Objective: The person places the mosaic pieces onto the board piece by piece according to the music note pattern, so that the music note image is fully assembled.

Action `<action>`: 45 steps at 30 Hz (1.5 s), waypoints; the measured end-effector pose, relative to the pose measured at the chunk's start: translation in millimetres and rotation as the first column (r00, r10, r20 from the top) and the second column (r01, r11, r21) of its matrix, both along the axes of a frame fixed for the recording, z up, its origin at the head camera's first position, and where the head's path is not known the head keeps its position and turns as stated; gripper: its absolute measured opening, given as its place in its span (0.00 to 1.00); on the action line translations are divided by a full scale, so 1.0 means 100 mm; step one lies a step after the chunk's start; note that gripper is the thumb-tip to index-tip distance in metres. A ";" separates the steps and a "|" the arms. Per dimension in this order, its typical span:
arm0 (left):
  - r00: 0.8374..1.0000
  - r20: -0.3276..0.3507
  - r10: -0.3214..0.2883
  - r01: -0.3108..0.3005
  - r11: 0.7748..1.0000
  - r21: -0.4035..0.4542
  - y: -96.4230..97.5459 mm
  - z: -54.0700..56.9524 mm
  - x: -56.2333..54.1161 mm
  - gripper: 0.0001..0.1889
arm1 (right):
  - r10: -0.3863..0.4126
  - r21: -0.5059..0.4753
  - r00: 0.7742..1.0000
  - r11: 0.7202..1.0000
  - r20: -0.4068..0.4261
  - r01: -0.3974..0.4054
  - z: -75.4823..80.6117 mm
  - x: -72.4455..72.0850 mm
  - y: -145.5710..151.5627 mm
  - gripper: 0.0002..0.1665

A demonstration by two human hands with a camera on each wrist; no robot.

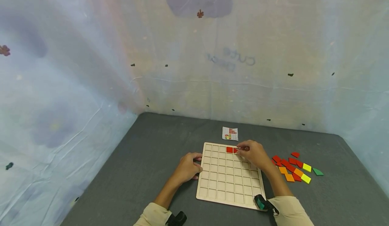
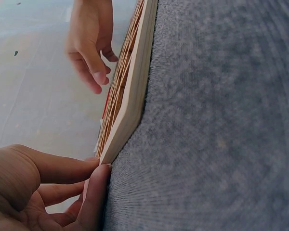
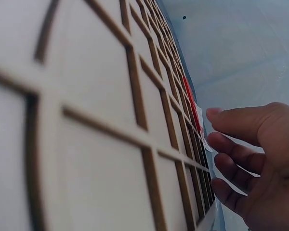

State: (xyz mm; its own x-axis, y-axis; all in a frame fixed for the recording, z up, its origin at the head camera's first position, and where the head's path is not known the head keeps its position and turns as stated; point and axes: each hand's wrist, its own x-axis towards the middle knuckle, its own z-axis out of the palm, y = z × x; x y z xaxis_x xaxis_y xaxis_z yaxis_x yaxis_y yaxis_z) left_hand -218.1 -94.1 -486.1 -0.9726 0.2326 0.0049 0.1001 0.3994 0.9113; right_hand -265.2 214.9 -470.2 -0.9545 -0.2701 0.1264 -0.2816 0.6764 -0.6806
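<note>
A pale wooden grid board (image 1: 225, 177) lies on the dark grey table, slightly turned. Its left edge is pinched between the thumb and fingers of my left hand (image 1: 186, 168), which the left wrist view shows close up at a corner of the board (image 2: 123, 130). Over the far right part of the grid hovers my right hand (image 1: 252, 153), fingers loosely bent. No piece shows between those fingers in the right wrist view, where the hand (image 3: 260, 154) is beside the board. A red square tile (image 1: 229, 149) sits in the far row, and another red tile (image 1: 235, 150) beside it is partly covered by the fingertips.
Just beyond the board lies a small pattern card (image 1: 230, 133) with a coloured grid picture. Right of the board are several loose flat tiles: red (image 1: 295, 154), orange (image 1: 289, 177), yellow (image 1: 307, 167) and green (image 1: 317, 172). A patterned sheet (image 1: 194, 97) hangs behind the table.
</note>
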 end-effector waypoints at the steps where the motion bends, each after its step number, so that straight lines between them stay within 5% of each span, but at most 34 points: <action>1: 1.000 0.002 0.000 0.000 1.000 0.001 0.00 0.00 0.00 0.28 | -0.007 -0.006 1.000 1.000 -0.001 0.007 0.01 0.01 0.01 0.15; 22: 1.000 0.005 -0.004 0.004 1.000 0.013 0.00 0.01 0.01 0.28 | -0.093 0.044 0.992 0.994 -0.080 0.097 0.13 0.25 0.60 0.22; 45: 1.000 -0.016 -0.022 0.023 1.000 0.008 -0.01 -0.01 0.01 0.28 | -0.112 0.151 0.994 0.982 -0.017 0.114 0.06 0.38 1.07 0.28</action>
